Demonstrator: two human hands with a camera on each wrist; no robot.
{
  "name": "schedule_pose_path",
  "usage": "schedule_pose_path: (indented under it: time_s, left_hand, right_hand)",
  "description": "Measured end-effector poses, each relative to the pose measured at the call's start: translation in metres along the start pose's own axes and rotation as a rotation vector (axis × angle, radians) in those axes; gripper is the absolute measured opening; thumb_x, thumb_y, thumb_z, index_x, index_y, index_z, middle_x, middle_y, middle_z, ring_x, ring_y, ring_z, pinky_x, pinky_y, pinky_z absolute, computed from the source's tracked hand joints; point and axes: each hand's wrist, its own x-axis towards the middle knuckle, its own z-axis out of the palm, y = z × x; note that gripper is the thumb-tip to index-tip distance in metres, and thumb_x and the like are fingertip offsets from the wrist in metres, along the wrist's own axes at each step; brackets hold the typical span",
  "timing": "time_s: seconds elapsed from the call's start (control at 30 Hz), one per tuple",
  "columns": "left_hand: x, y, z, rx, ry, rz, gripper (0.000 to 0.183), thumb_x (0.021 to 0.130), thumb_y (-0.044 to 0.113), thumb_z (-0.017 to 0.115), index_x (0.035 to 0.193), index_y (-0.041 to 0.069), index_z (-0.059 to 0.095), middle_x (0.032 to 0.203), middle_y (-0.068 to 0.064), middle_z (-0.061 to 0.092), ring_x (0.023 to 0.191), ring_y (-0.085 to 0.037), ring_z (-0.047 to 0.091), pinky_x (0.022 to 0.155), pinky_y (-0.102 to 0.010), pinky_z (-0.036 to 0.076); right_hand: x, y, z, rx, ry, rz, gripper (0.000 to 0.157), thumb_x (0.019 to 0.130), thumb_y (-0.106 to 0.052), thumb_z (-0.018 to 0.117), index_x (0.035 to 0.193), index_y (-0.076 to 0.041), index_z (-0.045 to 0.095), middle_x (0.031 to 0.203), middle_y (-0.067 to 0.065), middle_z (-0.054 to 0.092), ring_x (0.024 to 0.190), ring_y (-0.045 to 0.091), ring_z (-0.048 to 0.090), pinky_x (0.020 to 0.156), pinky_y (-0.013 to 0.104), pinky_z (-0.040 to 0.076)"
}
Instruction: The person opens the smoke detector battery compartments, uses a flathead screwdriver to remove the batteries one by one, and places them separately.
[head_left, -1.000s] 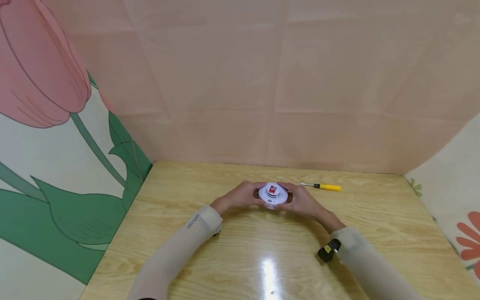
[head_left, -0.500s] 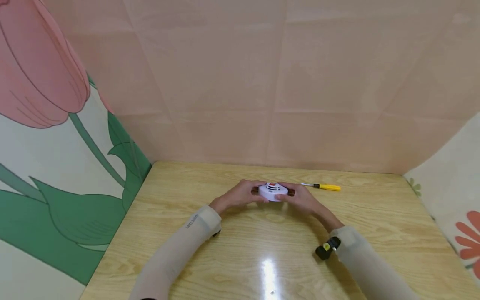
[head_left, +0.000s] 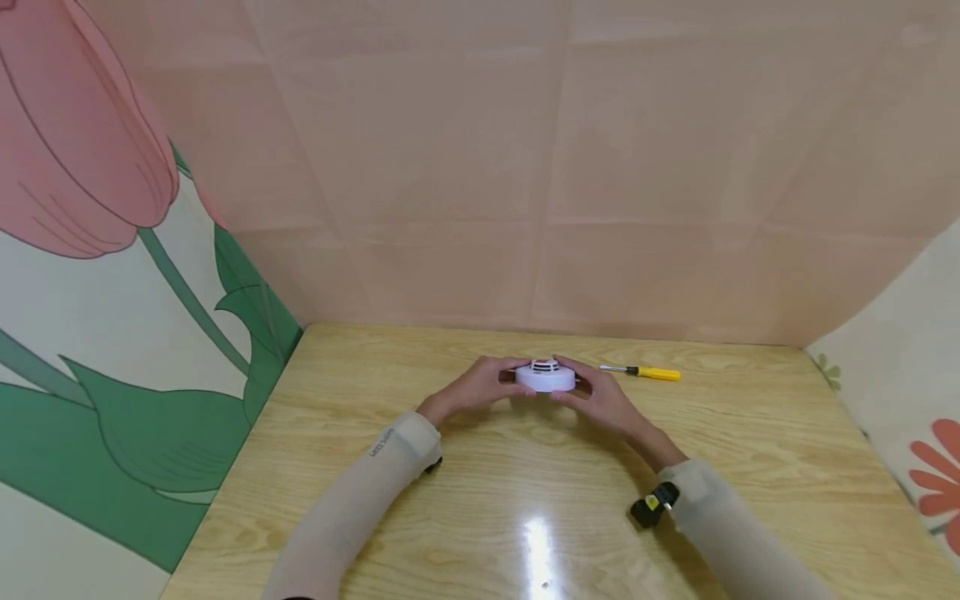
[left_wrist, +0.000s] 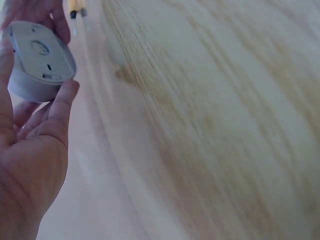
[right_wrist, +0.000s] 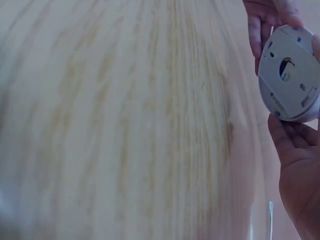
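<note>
A round white smoke detector [head_left: 545, 380] is held between both hands above the far part of the table, its vented dome facing up. My left hand [head_left: 480, 385] grips its left rim, thumb on the near side and fingers on the far side. On the opposite rim my right hand [head_left: 603, 400] grips it the same way. From below, in the left wrist view, the detector's flat underside [left_wrist: 41, 52] shows a round recess and small slots. In the right wrist view the underside [right_wrist: 287, 80] has a central hole with something small inside it.
A screwdriver [head_left: 652, 373] with a yellow handle lies on the wooden table [head_left: 480, 500] just right of my right hand. Behind the table's far edge hangs a plain pinkish cloth [head_left: 450, 208]. A flower-printed sheet [head_left: 150, 400] borders the left side.
Both hands have tipped the smoke detector: its red-marked top faced the head camera, and now its side rim shows. The hands have shifted slightly away from the body.
</note>
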Motion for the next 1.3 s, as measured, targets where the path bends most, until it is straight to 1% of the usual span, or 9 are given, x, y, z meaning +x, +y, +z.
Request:
schedule_pose_path:
  time_s: [0.1,0.23,0.4,0.53,0.6,0.73,0.83,1.07,1.3]
  left_hand:
    - [0.000,0.002,-0.001,-0.004,0.015,-0.009,0.063,0.101,0.027,0.074,0.155,0.005,0.052,0.153,-0.013,0.059,0.129,-0.018,0.065,0.101,-0.024,0.055]
    - [0.001,0.002,0.000,0.012,0.045,-0.001,0.058,0.104,0.030,0.070,0.154,0.005,0.054,0.153,-0.014,0.059,0.129,-0.019,0.066,0.100,-0.023,0.055]
    - [0.002,0.003,0.003,-0.001,0.047,0.057,0.058,0.106,0.026,0.067,0.158,0.009,0.049,0.155,-0.013,0.057,0.129,-0.020,0.066,0.100,-0.024,0.056]
    - [0.003,0.005,0.005,-0.021,0.031,0.109,0.070,0.103,0.015,0.070,0.165,0.013,0.037,0.157,-0.014,0.055,0.131,-0.023,0.065,0.102,-0.025,0.055]
    - [0.004,0.006,0.006,-0.029,0.024,0.114,0.078,0.101,0.010,0.072,0.168,0.018,0.033,0.157,-0.013,0.055,0.131,-0.023,0.065,0.102,-0.025,0.055]
    - [0.003,0.008,0.006,-0.046,0.005,0.110,0.089,0.096,0.000,0.075,0.169,0.022,0.028,0.161,-0.014,0.049,0.131,-0.023,0.064,0.100,-0.024,0.056]
    - [0.003,0.008,0.005,-0.046,-0.001,0.110,0.090,0.095,-0.003,0.075,0.169,0.021,0.029,0.163,-0.016,0.046,0.130,-0.023,0.065,0.100,-0.023,0.056]
    - [0.005,0.006,0.006,-0.043,0.011,0.125,0.091,0.092,-0.004,0.078,0.168,0.013,0.031,0.160,-0.020,0.048,0.124,-0.030,0.069,0.097,-0.025,0.058]
    - [0.007,0.003,0.006,-0.033,0.019,0.106,0.095,0.089,-0.002,0.082,0.168,0.012,0.031,0.160,-0.019,0.049,0.118,-0.029,0.072,0.093,-0.024,0.059]
  right_hand:
    - [0.000,0.001,0.001,0.009,0.020,-0.068,0.064,0.100,-0.014,0.075,0.155,0.003,0.048,0.151,0.023,0.057,0.133,0.038,0.060,0.105,0.027,0.053]
    - [0.002,0.002,0.002,-0.037,0.049,-0.133,0.055,0.104,-0.012,0.070,0.153,0.003,0.051,0.146,0.020,0.063,0.123,0.030,0.065,0.099,0.019,0.054]
    - [0.002,0.001,0.004,-0.100,0.106,-0.146,0.048,0.105,-0.011,0.067,0.151,-0.002,0.056,0.134,0.016,0.070,0.102,0.019,0.065,0.084,0.018,0.055]
    - [0.001,-0.003,0.006,-0.047,0.147,-0.070,0.042,0.107,-0.012,0.064,0.149,-0.004,0.059,0.130,0.017,0.072,0.102,0.017,0.067,0.081,0.021,0.059]
    - [0.002,-0.005,0.007,0.022,0.157,-0.004,0.040,0.109,-0.015,0.061,0.147,-0.003,0.060,0.127,0.020,0.072,0.102,0.019,0.071,0.077,0.028,0.064]
    - [0.002,-0.008,0.009,0.170,0.171,0.115,0.041,0.112,-0.019,0.056,0.148,-0.001,0.057,0.117,0.028,0.072,0.084,0.030,0.076,0.062,0.046,0.065]
    - [0.002,-0.012,0.010,0.251,0.171,0.153,0.043,0.113,-0.020,0.053,0.152,-0.001,0.053,0.107,0.032,0.072,0.071,0.038,0.075,0.058,0.054,0.062]
    - [0.002,-0.014,0.010,0.310,0.189,0.225,0.053,0.113,-0.027,0.054,0.162,-0.011,0.043,0.087,0.028,0.071,0.060,0.034,0.074,0.055,0.051,0.062]
    - [0.000,-0.015,0.013,0.489,0.131,0.268,0.059,0.115,-0.029,0.049,0.169,-0.015,0.029,0.086,0.026,0.068,0.068,0.047,0.075,0.063,0.055,0.063]
